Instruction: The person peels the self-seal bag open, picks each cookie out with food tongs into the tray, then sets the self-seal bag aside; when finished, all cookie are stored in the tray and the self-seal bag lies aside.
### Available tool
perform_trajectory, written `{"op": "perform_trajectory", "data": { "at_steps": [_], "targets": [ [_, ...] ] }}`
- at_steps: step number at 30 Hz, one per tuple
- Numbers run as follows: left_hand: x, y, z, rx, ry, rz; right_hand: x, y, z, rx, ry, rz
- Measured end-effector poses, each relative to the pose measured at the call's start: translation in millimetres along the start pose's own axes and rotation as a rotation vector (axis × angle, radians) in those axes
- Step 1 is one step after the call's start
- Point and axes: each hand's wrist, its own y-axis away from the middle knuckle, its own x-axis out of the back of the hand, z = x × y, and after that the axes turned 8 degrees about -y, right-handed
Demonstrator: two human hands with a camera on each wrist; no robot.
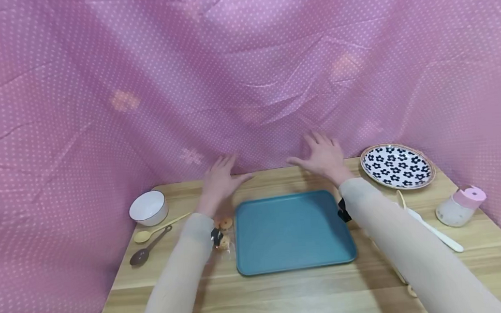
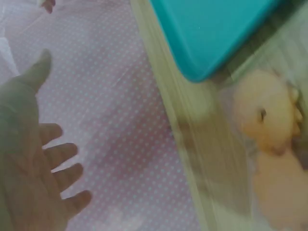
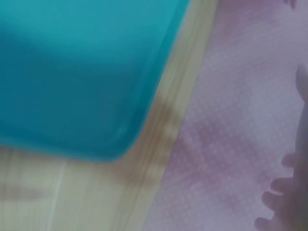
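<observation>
My left hand (image 1: 220, 182) reaches past the far left corner of the teal tray (image 1: 295, 233), fingers spread and nothing in them. Beyond the tray's far right corner is my right hand (image 1: 323, 157), also empty, its thumb held away from the fingers. Both stand in front of the pink dotted curtain, apart from the tray. The tray lies flat on the wooden table, its surface bare. Under my left wrist, pale orange pieces (image 2: 269, 115) with small holes lie in clear wrapping; my sleeve partly hides them in the head view.
On the left are a white bowl (image 1: 148, 208), a yellow spoon (image 1: 142, 237) and a dark brown spoon (image 1: 140, 257). At right stand a flower-patterned plate (image 1: 397, 166) and a jar with a pink lid (image 1: 457, 209). A white-handled utensil (image 1: 441, 237) lies beside my right forearm. The pink curtain (image 1: 245, 79) encloses the table.
</observation>
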Motion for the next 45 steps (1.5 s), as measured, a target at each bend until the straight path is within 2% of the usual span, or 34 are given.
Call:
{"op": "perform_trajectory", "data": {
  "at_steps": [4, 7, 13, 16, 22, 27, 30, 36, 45],
  "targets": [
    [10.1, 20.1, -11.1, 0.014, 0.059, -0.045, 2, 7, -15, 0.005, -0.040, 0.038],
    [13.5, 40.8, -22.6, 0.035, 0.100, -0.079, 0, 13, -30, 0.018, -0.049, 0.044],
    [9.7, 99.5, -49.6, 0.058, 0.195, -0.140, -12, 28, -65, 0.077, -0.066, 0.038],
    [10.0, 126.6, -63.8, 0.096, 0.222, -0.150, -20, 36, -84, 0.114, -0.059, 0.032],
    [17.8, 164.1, -93.7, 0.135, 0.218, -0.153, -37, 60, -126, 0.177, -0.059, -0.013],
    [9.6, 194.3, -113.2, 0.134, 0.166, -0.126, -64, 85, -156, 0.228, -0.149, -0.118],
    [2.9, 207.7, -120.6, 0.116, 0.151, -0.101, -78, 98, -170, 0.263, -0.169, -0.178],
    [-7.9, 226.3, -130.0, 0.125, 0.180, -0.081, -96, 122, -194, 0.367, -0.167, -0.217],
    [-12.0, 226.8, -125.3, 0.127, 0.150, -0.117, -122, 145, -220, 0.413, -0.109, -0.341]
  ]
}}
